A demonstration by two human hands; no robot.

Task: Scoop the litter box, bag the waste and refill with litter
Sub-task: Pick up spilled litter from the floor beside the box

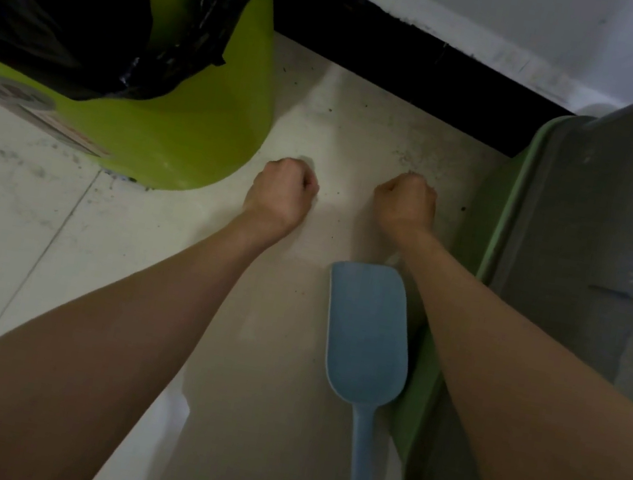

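On the floor [278,359] between bin and box: two fists, left hand [282,190] and right hand [405,203], both curled tight; nothing visible in either grip. One blue scoop [368,332] lies flat, untouched, handle toward the camera, just beside the one litter box [581,250] at right. One green bin [183,125] at left, one black bag [93,14] lining it. Scattered litter grains near the right hand.

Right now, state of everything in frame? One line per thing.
left hand: fist, holding nothing visible
right hand: fist, holding nothing visible
scoop: flat on the floor, untouched, beside the litter box
bin: upright, lined with black bag, open
litter box: on the floor, contents hidden
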